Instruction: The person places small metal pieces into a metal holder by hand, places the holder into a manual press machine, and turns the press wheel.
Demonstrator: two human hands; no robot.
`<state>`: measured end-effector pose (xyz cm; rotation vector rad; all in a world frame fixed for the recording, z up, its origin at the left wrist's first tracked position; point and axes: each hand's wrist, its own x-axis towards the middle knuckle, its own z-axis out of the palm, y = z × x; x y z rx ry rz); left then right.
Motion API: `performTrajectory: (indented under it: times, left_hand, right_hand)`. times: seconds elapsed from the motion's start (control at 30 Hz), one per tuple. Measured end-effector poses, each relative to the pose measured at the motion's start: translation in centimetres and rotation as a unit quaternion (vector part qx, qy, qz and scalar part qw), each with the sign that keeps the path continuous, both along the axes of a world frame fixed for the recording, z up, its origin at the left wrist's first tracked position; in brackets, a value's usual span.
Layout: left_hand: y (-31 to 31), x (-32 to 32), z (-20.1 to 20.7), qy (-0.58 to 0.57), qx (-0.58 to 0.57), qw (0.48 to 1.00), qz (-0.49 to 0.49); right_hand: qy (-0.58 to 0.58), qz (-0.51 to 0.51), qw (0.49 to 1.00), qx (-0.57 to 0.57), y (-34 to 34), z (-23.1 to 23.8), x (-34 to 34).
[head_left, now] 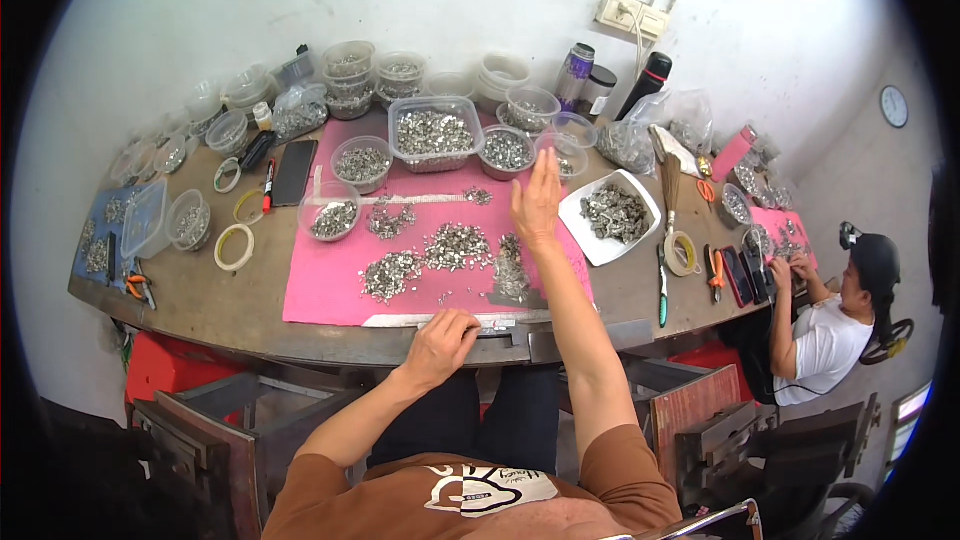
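My right hand (537, 198) reaches over the pink mat (330, 270), its fingers stretched out towards a clear round tub (567, 158) with a few metal pieces in it. My left hand (440, 345) rests at the mat's front edge with its fingers curled; whatever they hold, if anything, is hidden. Loose heaps of small silvery metal pieces (457, 246) lie on the mat between my hands and the tubs. Beneath my right wrist is another pile of pieces (511, 275) on a grey patch. A white square dish (610, 248) of darker metal pieces stands right of my right forearm.
Behind the mat stand a clear rectangular tub (432, 157) and round tubs (362, 162) of metal pieces. On the right lie a brush (671, 175), tape rolls (682, 253), a knife (662, 290) and pliers (715, 270). A co-worker (825, 315) sits at the far right.
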<state>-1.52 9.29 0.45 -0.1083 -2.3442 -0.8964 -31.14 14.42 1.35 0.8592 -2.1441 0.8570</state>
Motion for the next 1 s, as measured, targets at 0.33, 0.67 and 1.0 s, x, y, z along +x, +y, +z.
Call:
performTrajectory:
  times: [0.33, 0.67, 1.0]
  left_hand:
    - [-0.3, -0.3, 0.4, -0.001, 0.036, 0.999, -0.011]
    - [-0.5, 0.3, 0.3, -0.005, 0.034, 0.999, -0.018]
    - [-0.4, -0.2, -0.5, 0.014, 0.007, 1.0, -0.009]
  right_hand:
    - [-0.027, 0.023, 0.987, 0.156, 0.4, -1.8, -0.4]
    - [-0.012, 0.059, 0.977, 0.207, 0.6, -1.7, 0.0]
    - [0.076, 0.192, 0.961, 0.183, -4.7, 1.2, 5.6]
